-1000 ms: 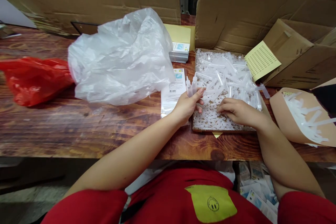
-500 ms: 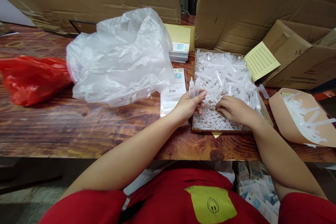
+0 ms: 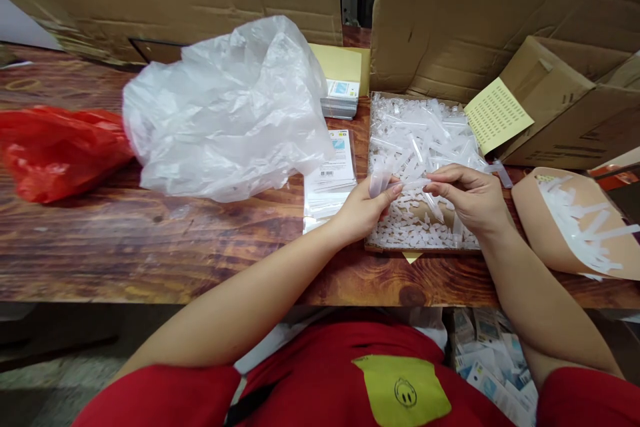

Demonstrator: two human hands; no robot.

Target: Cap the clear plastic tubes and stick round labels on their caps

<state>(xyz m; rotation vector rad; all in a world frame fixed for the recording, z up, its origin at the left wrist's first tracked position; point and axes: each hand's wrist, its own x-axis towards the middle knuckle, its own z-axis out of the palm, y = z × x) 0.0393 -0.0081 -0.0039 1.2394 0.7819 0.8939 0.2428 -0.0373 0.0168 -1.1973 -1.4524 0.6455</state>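
My left hand (image 3: 364, 212) is closed around translucent plastic tubes (image 3: 380, 177), and another tube (image 3: 414, 183) points sideways from its fingertips toward the right. At that tube's far end the thumb and fingers of my right hand (image 3: 473, 197) are pinched together; whatever small piece they grip is too hidden to name. Both hands are over a shallow cardboard tray (image 3: 420, 250). Clear tubes (image 3: 435, 123) are heaped in its back part, and small white nozzle-like pieces (image 3: 395, 235) lie scattered in its front.
Printed cards in clear sleeves (image 3: 330, 177) lie left of the tray, with a card stack (image 3: 341, 99) behind. Farther left are a white plastic bag (image 3: 225, 113) and a red bag (image 3: 60, 150). On the right, a tan holder (image 3: 537, 220) contains white strips, before a cardboard box (image 3: 550, 107).
My right hand has risen from the small pieces in the tray's front to meet the tube at my left fingertips. In my left hand, a tube has swung from upright to sideways.
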